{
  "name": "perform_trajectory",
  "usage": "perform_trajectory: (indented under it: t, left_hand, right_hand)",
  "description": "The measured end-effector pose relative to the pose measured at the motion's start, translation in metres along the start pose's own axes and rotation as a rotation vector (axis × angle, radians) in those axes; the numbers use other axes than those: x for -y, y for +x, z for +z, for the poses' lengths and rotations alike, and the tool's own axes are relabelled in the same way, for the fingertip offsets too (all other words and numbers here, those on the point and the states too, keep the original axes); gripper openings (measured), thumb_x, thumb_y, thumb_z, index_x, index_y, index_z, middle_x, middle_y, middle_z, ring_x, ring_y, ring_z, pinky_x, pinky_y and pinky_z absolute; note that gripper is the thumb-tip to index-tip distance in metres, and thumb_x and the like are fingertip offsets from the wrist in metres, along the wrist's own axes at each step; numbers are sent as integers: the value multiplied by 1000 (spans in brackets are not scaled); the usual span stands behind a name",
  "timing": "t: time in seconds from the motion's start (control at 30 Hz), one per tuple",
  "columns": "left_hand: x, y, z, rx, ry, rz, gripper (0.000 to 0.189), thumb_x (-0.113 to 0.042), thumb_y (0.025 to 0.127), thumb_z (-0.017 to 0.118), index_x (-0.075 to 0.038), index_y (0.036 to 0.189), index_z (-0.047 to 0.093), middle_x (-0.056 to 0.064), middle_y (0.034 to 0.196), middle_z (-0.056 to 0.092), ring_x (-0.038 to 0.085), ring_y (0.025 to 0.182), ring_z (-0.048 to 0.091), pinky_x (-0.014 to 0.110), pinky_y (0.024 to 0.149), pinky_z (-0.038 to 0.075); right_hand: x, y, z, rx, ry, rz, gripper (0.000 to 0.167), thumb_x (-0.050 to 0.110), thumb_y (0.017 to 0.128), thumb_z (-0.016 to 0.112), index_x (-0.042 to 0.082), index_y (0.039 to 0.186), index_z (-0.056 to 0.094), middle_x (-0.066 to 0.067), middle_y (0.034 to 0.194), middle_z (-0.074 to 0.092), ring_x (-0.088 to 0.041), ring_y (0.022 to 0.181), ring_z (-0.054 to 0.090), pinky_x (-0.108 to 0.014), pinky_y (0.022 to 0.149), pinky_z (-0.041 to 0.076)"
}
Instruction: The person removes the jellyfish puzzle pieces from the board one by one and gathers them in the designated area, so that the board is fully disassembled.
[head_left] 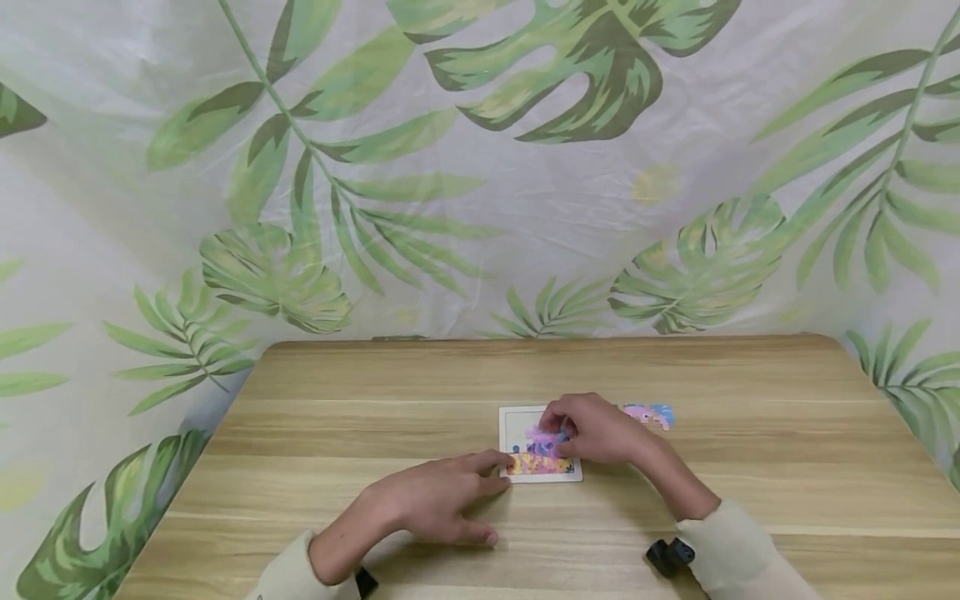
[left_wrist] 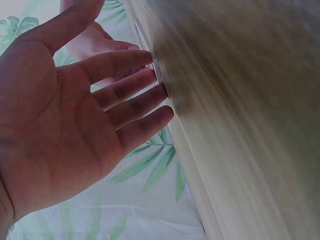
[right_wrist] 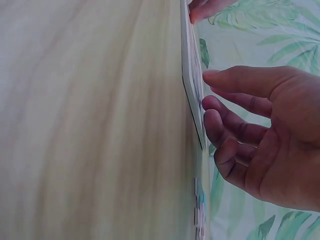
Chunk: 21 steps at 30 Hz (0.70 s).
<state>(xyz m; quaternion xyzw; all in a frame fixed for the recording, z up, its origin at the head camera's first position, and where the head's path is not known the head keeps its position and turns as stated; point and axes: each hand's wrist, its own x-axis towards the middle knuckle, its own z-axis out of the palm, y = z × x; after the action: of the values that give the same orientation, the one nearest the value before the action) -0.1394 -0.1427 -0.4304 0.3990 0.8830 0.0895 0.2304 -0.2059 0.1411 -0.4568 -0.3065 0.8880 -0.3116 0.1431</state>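
A small white-framed jigsaw puzzle board (head_left: 504, 429) lies on the table, with a yellow and orange strip of pieces (head_left: 542, 464) along its near side. Pink and purple puzzle pieces (head_left: 538, 437) sit above that strip. Over them is my right hand (head_left: 600, 429), its thumb and curled fingers pinching a purple puzzle piece, partly hidden by the fingers. My left hand (head_left: 442, 498) has its fingers extended, fingertips at the board's left edge and the thumb apart over the table. In the right wrist view, the right fingertips (right_wrist: 212, 102) meet the board's face.
More pink and blue puzzle pieces (head_left: 651, 415) lie together on the wooden table (head_left: 360, 425), to the right of the board. Behind the table hangs a leaf-patterned cloth (head_left: 420, 250). A black wrist device (head_left: 670, 557) sits by the right sleeve.
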Motion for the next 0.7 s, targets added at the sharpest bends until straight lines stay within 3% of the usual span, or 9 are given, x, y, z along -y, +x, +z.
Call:
perform_trajectory:
  t: [0.7]
  left_hand:
    - [1,2,1,5,7,-10,70,-53,102,70,-14,158,55,1,173,37,22,156,45,40,125,44]
  right_hand:
    - [6,12,5,-1,1,27,25,-1,88,80,8,111,75,0,97,69,-7,79,55,-23,75,51]
